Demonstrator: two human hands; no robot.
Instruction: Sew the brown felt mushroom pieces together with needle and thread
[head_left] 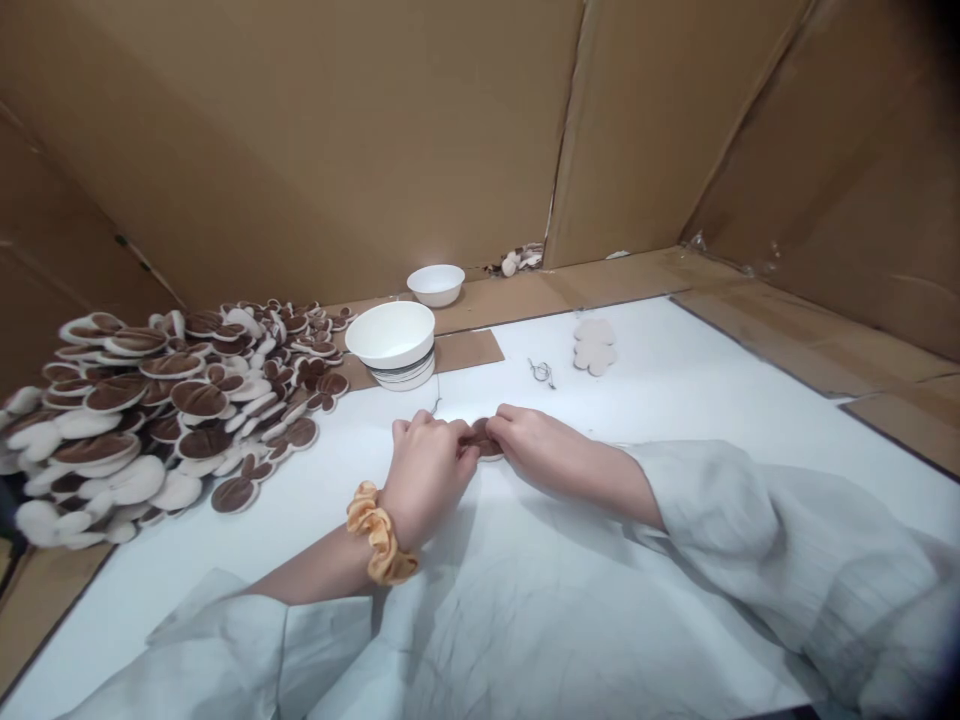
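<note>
A small brown, pale-edged plush piece (490, 447) sits between a worker's two hands, just above or on a white work surface (675, 385); whether it touches is unclear. The left hand (429, 468), a golden-yellow scrunchie (381, 535) at its wrist, pinches one side between thumb and fingers, while the right hand (541, 448) pinches the other with its fingertips. Just beyond lie a tangle of dark thread (541, 374) and a pale, scallop-edged cutout (595, 346). A white bowl (391, 338) with dark lines around its lower part stands before a smaller white bowl (436, 286). At left rises a heap of brown-and-cream plush pieces (199, 400), with cardboard walls (315, 130) behind.
</note>
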